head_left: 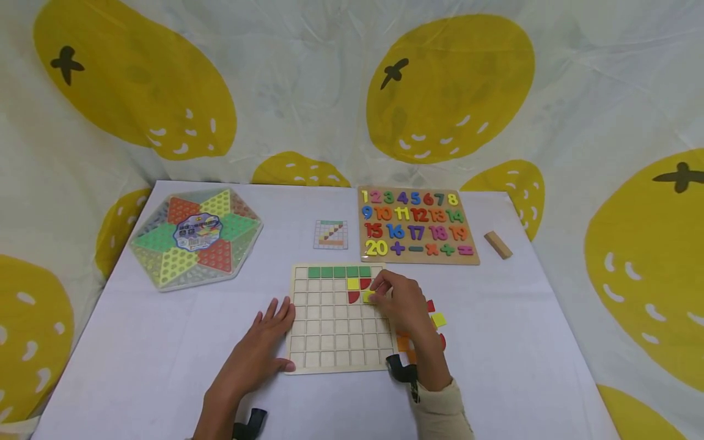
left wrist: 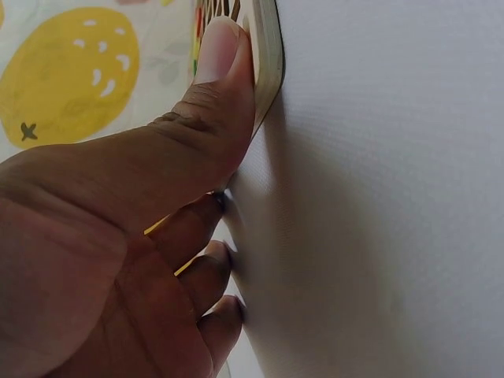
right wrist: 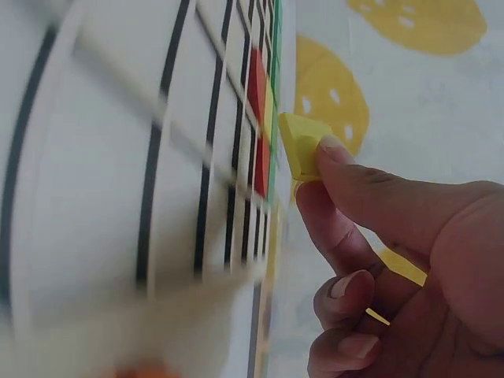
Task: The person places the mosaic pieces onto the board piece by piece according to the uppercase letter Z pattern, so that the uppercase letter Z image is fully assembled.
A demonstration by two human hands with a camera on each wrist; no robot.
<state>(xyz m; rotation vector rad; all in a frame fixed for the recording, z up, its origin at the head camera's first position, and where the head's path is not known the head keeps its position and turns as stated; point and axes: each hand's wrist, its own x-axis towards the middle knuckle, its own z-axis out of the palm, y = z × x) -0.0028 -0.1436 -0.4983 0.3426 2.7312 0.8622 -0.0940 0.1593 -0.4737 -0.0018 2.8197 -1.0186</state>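
A wooden grid board [head_left: 327, 324] lies in front of me, with a row of green tiles [head_left: 333, 272] along its top. Below that row sit a yellow square and red rounded tiles [head_left: 354, 297] in the upper right part. Between thumb and fingers, my right hand [head_left: 404, 302] pinches a yellow square tile [right wrist: 303, 146], held just over the grid beside the red tiles. My left hand [head_left: 261, 342] rests at the board's left edge, fingers spread. In the left wrist view its thumb [left wrist: 220, 79] lies on the board's rim.
Loose red, yellow and orange tiles [head_left: 438, 319] lie right of the board, partly behind my right hand. Behind it are a small pattern card [head_left: 330, 234], a number puzzle board [head_left: 419, 225] and a wooden block [head_left: 497, 244]. A hexagonal game board [head_left: 197, 238] lies back left.
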